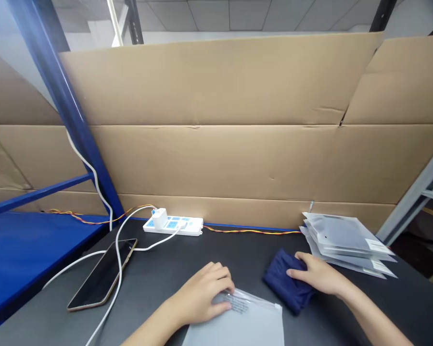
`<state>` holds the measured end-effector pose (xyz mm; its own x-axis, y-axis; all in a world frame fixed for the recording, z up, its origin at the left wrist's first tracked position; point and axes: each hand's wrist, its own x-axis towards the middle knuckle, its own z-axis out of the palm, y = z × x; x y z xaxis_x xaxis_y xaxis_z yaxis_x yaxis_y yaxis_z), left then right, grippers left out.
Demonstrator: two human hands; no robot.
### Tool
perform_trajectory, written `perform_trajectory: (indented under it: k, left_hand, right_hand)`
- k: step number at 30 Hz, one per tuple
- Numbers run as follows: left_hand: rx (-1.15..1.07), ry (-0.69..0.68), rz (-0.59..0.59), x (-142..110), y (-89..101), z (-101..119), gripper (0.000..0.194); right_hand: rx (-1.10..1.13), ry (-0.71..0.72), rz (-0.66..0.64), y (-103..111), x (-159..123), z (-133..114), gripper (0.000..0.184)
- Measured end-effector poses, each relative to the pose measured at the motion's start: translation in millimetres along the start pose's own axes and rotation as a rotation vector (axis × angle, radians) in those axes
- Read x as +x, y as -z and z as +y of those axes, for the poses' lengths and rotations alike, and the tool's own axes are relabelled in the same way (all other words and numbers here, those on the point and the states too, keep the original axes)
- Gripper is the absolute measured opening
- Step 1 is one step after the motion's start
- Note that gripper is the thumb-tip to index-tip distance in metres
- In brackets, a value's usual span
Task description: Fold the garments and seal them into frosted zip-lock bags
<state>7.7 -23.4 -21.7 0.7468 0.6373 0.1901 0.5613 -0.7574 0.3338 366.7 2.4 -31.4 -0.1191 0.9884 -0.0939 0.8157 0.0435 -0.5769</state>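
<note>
At the bottom centre of the frame, the left hand [208, 294] lies half curled over the upper-left part of a frosted zip bag [256, 322]. Lower right of centre, the right hand [317, 273] rests partly open on a folded navy cloth [282, 278] — whether either hand pinches cannot be told. Light, flat pressure should steady the bag; a broad hold should keep the folds together.

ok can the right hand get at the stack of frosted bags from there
Probably yes: the stack of frosted bags lies close beside the right hand, with nothing visible between them, though the hand would likely have to leave the navy cloth it touches.
</note>
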Motion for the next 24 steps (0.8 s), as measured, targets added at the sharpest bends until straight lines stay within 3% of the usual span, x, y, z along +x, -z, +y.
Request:
perform_trajectory:
  k: [3, 8, 11, 13, 18, 24]
  left_hand:
    - [-0.013, -0.031, 0.032, -5, -3.0, 7, 0.005]
    - [-0.036, 0.018, 0.042, -2, -4.7, 10, 0.007]
    - [-0.036, -0.012, 0.019, 0, -5.0, 11, 0.003]
    - [-0.047, -0.032, 0.016, 0, -3.5, 13, 0.012]
    - [-0.093, -0.019, -0.001, 0, 2.6, 21, 0.017]
    - [-0.040, -0.009, 0.059, 2, -0.6, 16, 0.009]
  right_hand:
    - [0.177, -0.022, 0.066, -13, -3, -7, 0.037]
    - [0.534, -0.036, -0.097, -21, -16, -14, 0.052]
    - [0.711, -0.007, -0.115, -20, -18, -26, 0.056]
    - [0.797, 0.034, -0.121, -20, -19, -36, 0.055]
    - [0.940, 0.091, -0.174, -34, -24, -55, 0.053]
    - [0.934, 0.102, -0.354, -40, -31, -57, 0.050]
